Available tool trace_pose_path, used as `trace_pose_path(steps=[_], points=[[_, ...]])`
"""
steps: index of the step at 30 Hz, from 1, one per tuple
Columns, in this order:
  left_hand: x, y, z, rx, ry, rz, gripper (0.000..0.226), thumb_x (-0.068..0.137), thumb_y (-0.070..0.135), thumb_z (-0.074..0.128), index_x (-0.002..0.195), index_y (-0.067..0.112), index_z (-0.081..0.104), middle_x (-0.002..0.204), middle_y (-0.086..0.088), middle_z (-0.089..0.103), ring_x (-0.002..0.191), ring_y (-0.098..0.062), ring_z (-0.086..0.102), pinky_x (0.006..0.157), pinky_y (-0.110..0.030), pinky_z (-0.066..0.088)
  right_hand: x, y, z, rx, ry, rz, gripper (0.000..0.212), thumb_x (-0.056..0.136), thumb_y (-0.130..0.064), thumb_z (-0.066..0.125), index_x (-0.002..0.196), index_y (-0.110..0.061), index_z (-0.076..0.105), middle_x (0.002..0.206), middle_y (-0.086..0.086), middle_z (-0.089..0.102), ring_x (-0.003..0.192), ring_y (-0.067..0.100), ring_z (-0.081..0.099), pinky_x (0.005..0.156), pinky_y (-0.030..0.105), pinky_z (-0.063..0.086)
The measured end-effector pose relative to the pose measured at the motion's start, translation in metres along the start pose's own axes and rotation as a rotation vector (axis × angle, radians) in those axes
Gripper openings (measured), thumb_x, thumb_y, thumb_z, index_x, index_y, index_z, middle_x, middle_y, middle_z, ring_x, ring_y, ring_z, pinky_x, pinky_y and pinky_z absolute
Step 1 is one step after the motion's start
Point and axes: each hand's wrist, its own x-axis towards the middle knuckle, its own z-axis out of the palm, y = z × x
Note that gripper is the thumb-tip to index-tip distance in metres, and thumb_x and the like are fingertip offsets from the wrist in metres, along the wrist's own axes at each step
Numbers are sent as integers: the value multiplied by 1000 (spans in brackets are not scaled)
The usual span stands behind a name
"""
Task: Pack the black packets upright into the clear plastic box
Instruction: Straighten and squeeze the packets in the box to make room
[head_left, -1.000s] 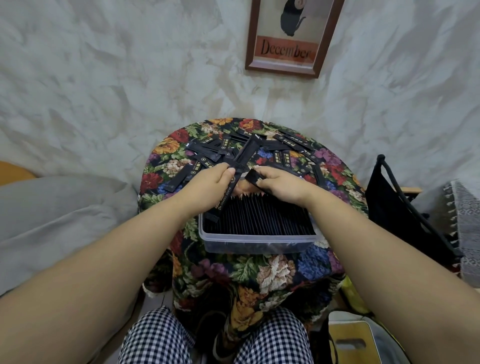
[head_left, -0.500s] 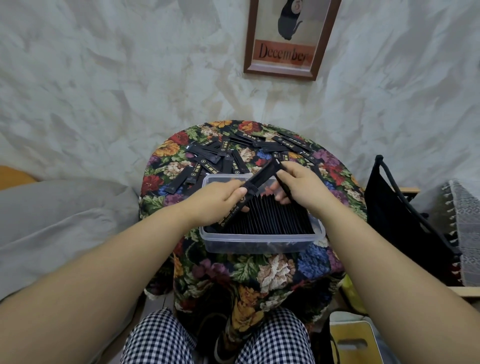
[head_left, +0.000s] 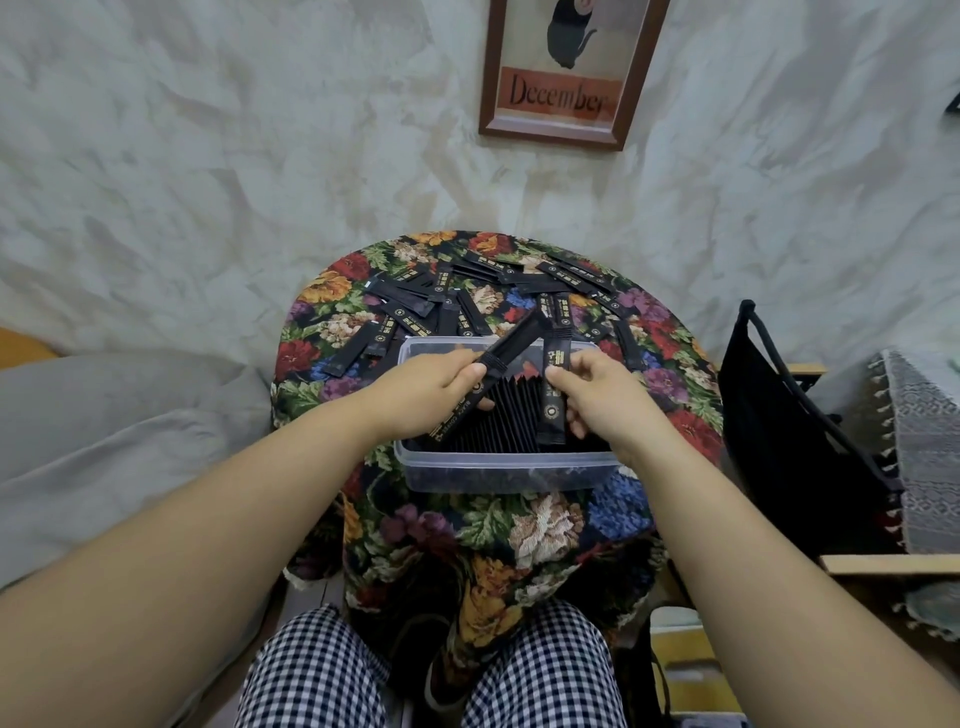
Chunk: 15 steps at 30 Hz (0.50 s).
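— Floral-clothed bench (head_left: 545, 525): one. Clear plastic box (head_left: 498, 475) on it: one, a packed row (head_left: 498, 415) standing inside. Loose packets (head_left: 410, 306) behind?
— Overlapping, uncountable. Left grip (head_left: 421, 395) clasps a slanted packet (head_left: 511, 345); right grip (head_left: 597, 400) pinches an upright packet (head_left: 553, 400) over the row. Half a second ago it touched the slanted one's tip.

A single view, from a camera worn on the person's head, tilted forward and down. It faces the wall (head_left: 208, 156), with the round table (head_left: 311, 358) straight ahead and close, in mid-frame. The wide lens bends the edges and takes in a great deal: a framed picture (head_left: 561, 73) at the top, both forearms running in from the lower corners to the left hand (head_left: 431, 389) and right hand (head_left: 597, 395) over the box (head_left: 498, 470), and the person's own lap (head_left: 322, 670) at the bottom edge.
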Motion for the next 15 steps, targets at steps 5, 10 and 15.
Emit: trace_pose_path(steps=[5, 10, 15], points=[[4, -6, 3, -77, 15, -11, 41, 102, 41, 23, 133, 25, 44, 120, 7, 65, 119, -17, 51, 101, -43, 38, 2, -2, 4, -76, -7, 11, 24, 97, -30, 52, 85, -11, 43, 54, 5, 49, 56, 24, 46, 54, 35, 38], [6, -7, 4, 56, -53, -2, 51, 102, 42, 21, 149, 23, 25, 152, 6, 32, 142, -15, 24, 112, -36, 24, 6, -2, 8, -172, -48, 0, 23, 93, -29, 58, 85, -10, 48, 51, 5, 53, 47, 24, 49, 49, 32, 42], [5, -3, 4, 117, -15, -3, 49, 103, 40, 21, 148, 22, 27, 153, 3, 31, 139, -19, 29, 108, -34, 30, 8, -3, 17, -290, -88, -7, 20, 92, -25, 61, 92, -7, 53, 55, 8, 59, 32, 10, 49, 37, 21, 41]])
